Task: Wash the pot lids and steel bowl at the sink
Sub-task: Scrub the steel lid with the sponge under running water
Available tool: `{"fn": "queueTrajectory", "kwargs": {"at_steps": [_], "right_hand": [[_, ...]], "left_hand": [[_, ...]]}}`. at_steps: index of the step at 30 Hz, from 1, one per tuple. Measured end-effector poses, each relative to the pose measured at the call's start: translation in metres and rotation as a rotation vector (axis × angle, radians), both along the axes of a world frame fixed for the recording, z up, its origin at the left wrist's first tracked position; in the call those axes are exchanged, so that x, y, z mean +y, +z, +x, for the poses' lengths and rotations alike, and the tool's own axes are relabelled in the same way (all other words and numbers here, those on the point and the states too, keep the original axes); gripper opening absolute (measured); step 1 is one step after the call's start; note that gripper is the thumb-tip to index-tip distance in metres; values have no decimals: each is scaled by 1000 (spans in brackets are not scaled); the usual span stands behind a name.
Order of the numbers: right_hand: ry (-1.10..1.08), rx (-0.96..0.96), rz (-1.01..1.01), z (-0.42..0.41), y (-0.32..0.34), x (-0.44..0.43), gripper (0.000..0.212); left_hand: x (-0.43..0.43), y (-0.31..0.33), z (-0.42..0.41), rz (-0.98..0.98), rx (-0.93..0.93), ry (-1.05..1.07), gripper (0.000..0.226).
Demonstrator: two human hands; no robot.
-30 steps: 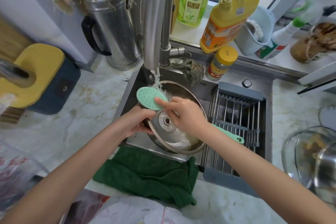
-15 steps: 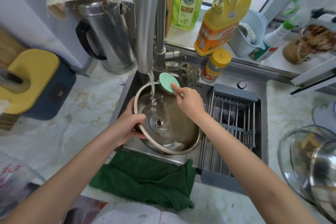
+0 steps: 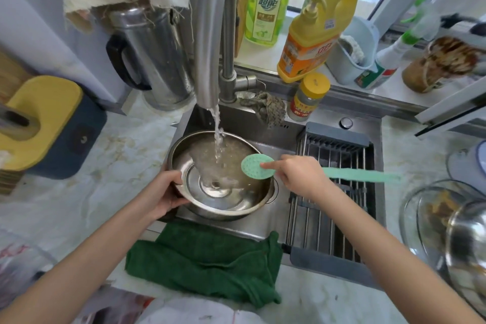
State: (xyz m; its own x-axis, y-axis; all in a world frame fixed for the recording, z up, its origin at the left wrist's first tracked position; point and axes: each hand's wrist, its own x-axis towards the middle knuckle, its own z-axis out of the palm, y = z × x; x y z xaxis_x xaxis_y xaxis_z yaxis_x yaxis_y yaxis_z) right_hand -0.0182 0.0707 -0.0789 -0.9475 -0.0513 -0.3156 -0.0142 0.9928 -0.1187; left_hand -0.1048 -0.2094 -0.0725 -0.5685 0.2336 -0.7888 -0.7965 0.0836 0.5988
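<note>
Round steel pot lid in deep steel bowl between left hand and right hand; green silicone brush runs rightward past it, over slatted metal rack.

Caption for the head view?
Left hand holds pot lid under running tap; right hand holds green brush.

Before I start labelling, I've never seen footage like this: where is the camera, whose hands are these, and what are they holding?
No machine: a person wears a camera on the head, looking down at their own hands over a kitchen sink. The left hand grips the rim of a steel lid, seemingly underside up, under the running tap. The right hand holds a green brush, its round head at the lid's edge. A green towel drapes over the sink's front; soap bottles stand on the sill behind.
</note>
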Motion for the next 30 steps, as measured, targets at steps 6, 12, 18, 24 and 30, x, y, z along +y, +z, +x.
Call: {"fn": "queueTrajectory", "kwargs": {"at_steps": [6,12,18,24,30], "right_hand": [[231,39,339,-49,26,-1,41],[544,341,368,-90,24,-8,37],[956,718,172,-109,15,-24,32],[986,587,154,-112,21,-31,30],[746,134,226,-103,28,-8,29]], "left_hand": [[2,18,0,62,-28,-56,39],[9,36,-7,51,-8,-251,23],[12,32,-14,-2,-19,-414,32],[18,38,-15,-23,-35,-532,28],[13,37,-26,-6,-6,-559,28]]}}
